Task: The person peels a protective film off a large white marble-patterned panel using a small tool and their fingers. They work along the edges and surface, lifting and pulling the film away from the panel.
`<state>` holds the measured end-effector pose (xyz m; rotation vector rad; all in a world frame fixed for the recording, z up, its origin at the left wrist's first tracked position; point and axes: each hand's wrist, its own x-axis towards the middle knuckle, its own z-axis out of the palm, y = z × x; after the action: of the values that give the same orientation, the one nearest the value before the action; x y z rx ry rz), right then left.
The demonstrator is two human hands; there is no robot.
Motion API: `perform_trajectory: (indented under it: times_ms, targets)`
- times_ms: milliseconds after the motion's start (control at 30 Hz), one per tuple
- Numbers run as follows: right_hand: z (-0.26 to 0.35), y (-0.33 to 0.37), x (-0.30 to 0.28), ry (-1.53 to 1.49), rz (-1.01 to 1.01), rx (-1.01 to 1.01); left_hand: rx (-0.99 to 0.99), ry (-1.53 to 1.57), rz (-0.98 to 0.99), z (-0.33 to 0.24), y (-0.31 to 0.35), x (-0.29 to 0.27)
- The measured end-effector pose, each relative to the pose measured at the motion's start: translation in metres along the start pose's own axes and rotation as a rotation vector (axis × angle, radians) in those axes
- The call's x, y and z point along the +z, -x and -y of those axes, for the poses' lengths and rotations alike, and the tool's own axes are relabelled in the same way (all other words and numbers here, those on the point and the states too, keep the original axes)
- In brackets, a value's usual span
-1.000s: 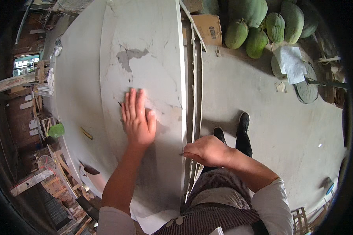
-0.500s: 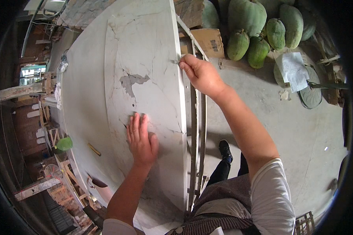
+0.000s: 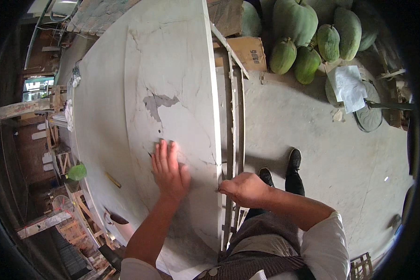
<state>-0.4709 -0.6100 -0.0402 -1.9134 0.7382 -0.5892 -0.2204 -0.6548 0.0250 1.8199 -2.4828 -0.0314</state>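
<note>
A large white marble-look slab [image 3: 186, 79] with grey veins and a grey patch [image 3: 159, 106] lies in front of me. My left hand [image 3: 170, 175] rests flat on the slab below that patch, fingers stretched out and a little apart. At the slab's right edge, my right hand [image 3: 242, 189] is closed in a pinch, its fingertips against the edge. Between those fingertips is a small flat grey blade-like piece, now almost wholly hidden by them.
A metal frame [image 3: 241, 116] runs under the slab's right side. A yellow-handled tool [image 3: 112, 180] lies on the slab, left of my left hand. Large green gourds [image 3: 294, 21] and a cardboard box [image 3: 245, 52] sit on the floor at the far right.
My right hand has slid along the slab's right edge from the far end toward me, still pinched. My left hand has stayed almost in place. A second shoe has come into view.
</note>
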Motion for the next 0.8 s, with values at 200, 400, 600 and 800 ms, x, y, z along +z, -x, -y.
perform_trajectory:
  times_ms: [200, 400, 600, 800]
  targets:
    - [-0.054, -0.076, -0.098, -0.005, -0.500, 0.272, -0.021, 0.013, 0.061, 0.004, -0.024, -0.005]
    - [-0.102, -0.172, -0.192, 0.109, -0.716, 0.192, -0.103, -0.015, 0.046, 0.023, -0.126, 0.003]
    - [-0.081, -0.125, -0.151, 0.191, -0.362, 0.028, -0.174, -0.010, 0.015, 0.033, -0.227, 0.015]
    - [-0.027, -0.073, -0.120, -0.029, 0.504, 0.067, -0.196, -0.030, -0.010, 0.025, -0.262, 0.018]
